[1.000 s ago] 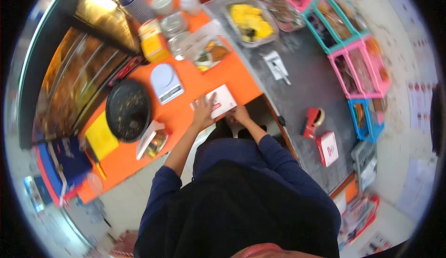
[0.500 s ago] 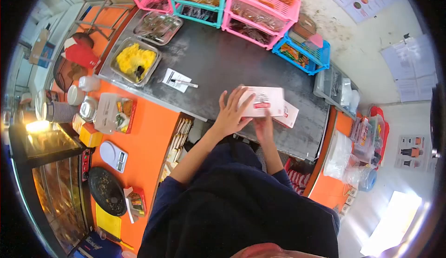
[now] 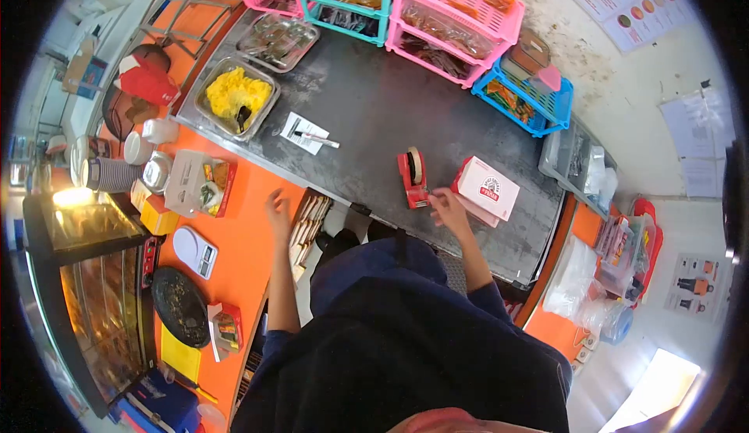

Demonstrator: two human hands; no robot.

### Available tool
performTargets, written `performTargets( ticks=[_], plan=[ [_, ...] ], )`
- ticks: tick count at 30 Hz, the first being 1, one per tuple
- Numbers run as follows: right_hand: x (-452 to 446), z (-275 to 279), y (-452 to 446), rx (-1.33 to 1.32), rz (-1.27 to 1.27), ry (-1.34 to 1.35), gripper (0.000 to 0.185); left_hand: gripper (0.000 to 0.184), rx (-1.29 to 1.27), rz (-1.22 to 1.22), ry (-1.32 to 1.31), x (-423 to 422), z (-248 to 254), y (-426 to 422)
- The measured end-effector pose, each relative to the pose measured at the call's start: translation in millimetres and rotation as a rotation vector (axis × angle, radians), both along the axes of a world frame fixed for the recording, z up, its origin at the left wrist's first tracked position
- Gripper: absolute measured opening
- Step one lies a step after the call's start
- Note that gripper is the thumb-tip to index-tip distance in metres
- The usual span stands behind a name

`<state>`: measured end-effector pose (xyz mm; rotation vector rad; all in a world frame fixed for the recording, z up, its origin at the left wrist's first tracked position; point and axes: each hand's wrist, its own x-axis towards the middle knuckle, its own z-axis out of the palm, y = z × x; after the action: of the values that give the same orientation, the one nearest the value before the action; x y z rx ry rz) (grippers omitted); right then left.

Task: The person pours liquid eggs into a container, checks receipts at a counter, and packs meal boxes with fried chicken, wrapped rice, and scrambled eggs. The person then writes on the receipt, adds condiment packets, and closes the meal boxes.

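My left hand hovers at the edge of the orange counter, fingers apart and nothing in them. Over the dark metal table, my right hand is open and holds nothing. Its fingertips are between a red tape dispenser with a roll of tape and a white food box with red sides and a printed logo. Another box appears to lie beneath this one, mostly hidden. To the left on the table are a paper slip and a marker pen on it.
A steel tray of yellow food stands at the table's left, and pink baskets line the back. On the orange counter are an open filled box, a scale and a black pan.
Both hands have let go of the white box, which now lies at the right on the other box. My left hand has swung left to the orange counter. The tape dispenser has come into view.
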<state>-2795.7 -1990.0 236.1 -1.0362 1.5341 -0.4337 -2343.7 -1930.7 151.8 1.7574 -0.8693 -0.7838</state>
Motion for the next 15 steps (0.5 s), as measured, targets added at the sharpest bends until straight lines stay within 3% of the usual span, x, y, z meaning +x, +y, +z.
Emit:
performTargets(
  ticks=[2, 3, 5, 6, 9, 11, 13, 15],
  plan=[
    [28, 4, -16, -0.036, 0.106, 0.076, 0.033, 0.032, 0.078, 0.159, 0.14, 45, 5, 30],
    [29, 1, -22, 0.224, -0.014, -0.155, 0.029, 0.032, 0.075, 0.167, 0.131, 56, 19, 41],
    [22, -28, -26, 0.288, -0.001, -0.298, 0.026, 0.028, 0.149, 0.481, 0.311, 77, 43, 58],
    [16, -43, -27, 0.361, 0.008, -0.429, 0.024, 0.028, 0.144, 0.492, 0.308, 88, 42, 67],
    [7, -53, 5, 0.144, -0.141, -0.861, 0.024, 0.025, 0.126, 0.564, 0.372, 124, 32, 96],
    [13, -56, 30, -0.017, -0.161, -0.9, 0.02, 0.026, 0.13, 0.586, 0.475, 143, 24, 109],
    [3, -105, 41, -0.067, -0.02, -0.426, 0.017, 0.031, 0.102, 0.551, 0.514, 164, 1, 115],
    [7, -109, 40, -0.087, -0.045, -0.403, 0.019, 0.036, 0.077, 0.551, 0.563, 178, -9, 105]
  ],
)
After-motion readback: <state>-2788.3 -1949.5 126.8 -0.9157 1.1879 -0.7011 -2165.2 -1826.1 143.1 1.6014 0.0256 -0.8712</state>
